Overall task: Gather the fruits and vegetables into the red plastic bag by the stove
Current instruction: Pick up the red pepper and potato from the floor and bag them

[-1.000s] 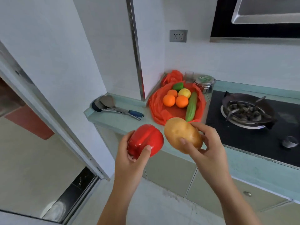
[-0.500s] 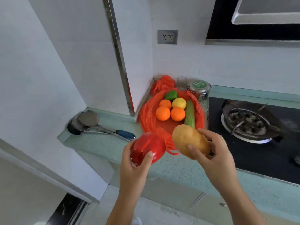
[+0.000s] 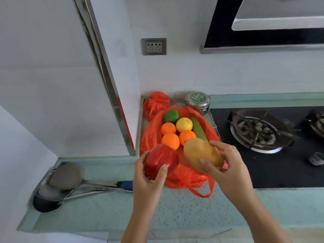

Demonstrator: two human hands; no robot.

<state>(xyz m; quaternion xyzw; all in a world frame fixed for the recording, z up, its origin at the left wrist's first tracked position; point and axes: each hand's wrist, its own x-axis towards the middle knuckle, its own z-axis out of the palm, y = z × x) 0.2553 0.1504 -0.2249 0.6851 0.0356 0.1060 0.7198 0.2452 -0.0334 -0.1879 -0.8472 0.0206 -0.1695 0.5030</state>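
head view: grips a red pepper (image 3: 161, 161) in the left hand (image 3: 149, 174), thumb and fingers curled round its underside, over the near rim of the red plastic bag (image 3: 150, 137). holds a potato (image 3: 201, 155) in the right hand (image 3: 228, 165), thumb across its near side and fingers wrapped over the far end, just beside the red pepper but not touching it, also above the bag's near part. bag spread open on the bench (image 3: 189, 216), tight against the left edge of the stove (image 3: 273, 172) and running back toward the rear corner. inside it: three oranges (image 3: 170, 141), a yellow citrus (image 3: 184, 124), a green pepper (image 3: 171, 115) at the back, a cucumber (image 3: 199, 130) along the right side. behind the bag, in the corner, a bunched second red bag (image 3: 157, 100), a clear glass (image 3: 178, 98) and a steel tin (image 3: 197, 100) with a green lid label. at the bench's left end, a pile of ladles and spatulas (image 3: 64, 176), one blue-handled, handles pointing toward the left hand. on the wall above, a socket (image 3: 154, 46).
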